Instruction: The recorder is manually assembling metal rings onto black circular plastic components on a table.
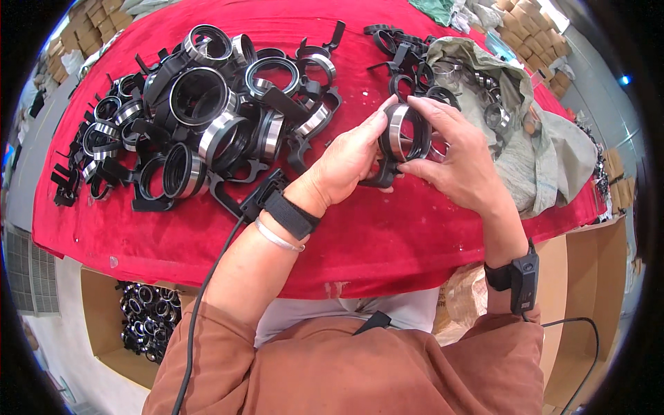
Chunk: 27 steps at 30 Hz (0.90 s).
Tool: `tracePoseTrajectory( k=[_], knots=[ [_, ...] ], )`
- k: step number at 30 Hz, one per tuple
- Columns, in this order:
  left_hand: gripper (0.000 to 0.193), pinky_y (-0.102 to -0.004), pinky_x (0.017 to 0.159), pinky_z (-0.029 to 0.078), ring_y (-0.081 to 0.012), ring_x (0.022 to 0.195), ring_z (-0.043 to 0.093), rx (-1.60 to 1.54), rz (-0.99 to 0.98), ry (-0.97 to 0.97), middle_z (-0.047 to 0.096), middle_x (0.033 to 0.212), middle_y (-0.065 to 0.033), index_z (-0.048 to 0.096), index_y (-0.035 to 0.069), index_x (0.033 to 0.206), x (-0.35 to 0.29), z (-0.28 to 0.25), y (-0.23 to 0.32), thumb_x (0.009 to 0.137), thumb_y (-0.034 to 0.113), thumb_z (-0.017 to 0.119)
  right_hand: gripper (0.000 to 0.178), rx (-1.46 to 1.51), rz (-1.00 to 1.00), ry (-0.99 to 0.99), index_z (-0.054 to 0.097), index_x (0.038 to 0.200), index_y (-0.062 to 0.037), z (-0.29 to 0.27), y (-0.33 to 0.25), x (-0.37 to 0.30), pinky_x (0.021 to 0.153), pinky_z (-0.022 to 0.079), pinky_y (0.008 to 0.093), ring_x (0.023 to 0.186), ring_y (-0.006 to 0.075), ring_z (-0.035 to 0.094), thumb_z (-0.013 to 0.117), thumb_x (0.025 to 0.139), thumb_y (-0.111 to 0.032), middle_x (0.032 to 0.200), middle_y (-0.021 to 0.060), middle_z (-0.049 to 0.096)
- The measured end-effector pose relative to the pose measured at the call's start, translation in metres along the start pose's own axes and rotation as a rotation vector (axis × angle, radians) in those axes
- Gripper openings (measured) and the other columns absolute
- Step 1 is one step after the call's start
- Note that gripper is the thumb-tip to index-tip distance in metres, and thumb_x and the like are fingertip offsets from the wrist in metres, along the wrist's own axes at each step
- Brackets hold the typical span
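Two hands meet over the middle of the table, which has a red cloth on it, a bit toward its right side. The left hand grips a ring clamp from the left w/ thumb up near the top rim and the other fingers curled under it. The right hand closes on the same piece from the right; its fingertips press along the upper rim. So both hands are closed around this one part, not spread wide.

To do this step well, I judge the left hand should keep the ring steady & level while the right fingers push the black part evenly round the rim, not only at one point, otherwise it can sit crooked or slip out.

The ring clamp is a short round band, shiny silver metal outside, w/ a black inner ring and a black lever piece hanging at the bottom. It is held above the cloth, not touching it.

Near the far left corner lies a big pile of similar rings, and a grey sack w/ more parts rests at the right edge. A cardboard box w/ rings stands below the near edge.
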<state>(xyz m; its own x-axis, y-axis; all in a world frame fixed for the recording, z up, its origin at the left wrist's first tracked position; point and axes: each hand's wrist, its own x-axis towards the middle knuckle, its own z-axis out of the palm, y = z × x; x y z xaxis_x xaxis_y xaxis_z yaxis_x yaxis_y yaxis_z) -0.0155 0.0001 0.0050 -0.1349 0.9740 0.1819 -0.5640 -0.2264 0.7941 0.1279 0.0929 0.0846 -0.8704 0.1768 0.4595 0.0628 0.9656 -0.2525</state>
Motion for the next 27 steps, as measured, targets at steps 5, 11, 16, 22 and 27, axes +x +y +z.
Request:
tracePoseTrajectory(
  k=[5,11,16,22,27],
  knots=[
    [0.054,-0.0264,0.06,0.052,-0.0147,0.075,0.061,0.173,-0.114,0.018,0.061,0.105,-0.0117,0.034,0.01,0.135,-0.006,0.008,0.009,0.096,0.047,0.032,0.072,0.029,0.051,0.02,0.052,0.12,-0.0015,0.004,0.0,0.001,0.094,0.042,0.0388,0.109,0.0347,0.051,0.08,0.054,-0.013,0.115,0.0194,0.055],
    [0.043,-0.0218,0.043,0.046,-0.0125,0.054,0.058,0.381,-0.004,0.16,0.063,0.083,-0.0132,0.042,0.004,0.113,-0.012,0.011,0.006,0.096,0.043,0.037,0.042,0.761,0.497,0.214,0.056,0.11,0.0031,0.022,0.012,0.005,0.077,0.047,0.0312,0.082,0.0165,0.058,0.068,0.082,-0.025,0.096,0.0097,0.064],
    [0.033,-0.0238,0.045,0.051,-0.017,0.056,0.063,0.364,0.004,0.15,0.065,0.088,-0.0154,0.049,0.001,0.107,-0.012,0.026,0.005,0.096,0.031,0.041,0.064,0.335,0.744,0.293,0.063,0.065,0.0012,0.043,0.024,0.008,0.06,0.043,0.0378,0.055,0.0249,0.055,0.038,0.093,-0.05,0.053,0.0133,0.056],
    [0.033,-0.0314,0.065,0.049,-0.0232,0.077,0.062,0.791,0.258,0.34,0.062,0.095,-0.0183,0.049,-0.001,0.111,-0.008,0.019,-0.001,0.096,0.027,0.04,0.06,0.253,0.661,0.291,0.064,0.069,0.0023,0.058,0.055,0.029,0.061,0.043,0.0393,0.059,0.0293,0.057,0.04,0.092,-0.048,0.057,0.0192,0.057],
    [0.034,-0.0385,0.079,0.042,-0.0336,0.092,0.05,1.339,1.12,0.469,0.054,0.098,-0.0203,0.051,-0.001,0.106,-0.006,0.02,0.005,0.08,0.018,0.063,0.051,0.782,0.93,0.386,0.054,0.066,-0.0108,0.001,0.092,0.092,0.041,0.037,0.0291,0.043,0.0126,0.045,0.037,0.093,-0.051,0.051,-0.0001,0.046]
  ],
)
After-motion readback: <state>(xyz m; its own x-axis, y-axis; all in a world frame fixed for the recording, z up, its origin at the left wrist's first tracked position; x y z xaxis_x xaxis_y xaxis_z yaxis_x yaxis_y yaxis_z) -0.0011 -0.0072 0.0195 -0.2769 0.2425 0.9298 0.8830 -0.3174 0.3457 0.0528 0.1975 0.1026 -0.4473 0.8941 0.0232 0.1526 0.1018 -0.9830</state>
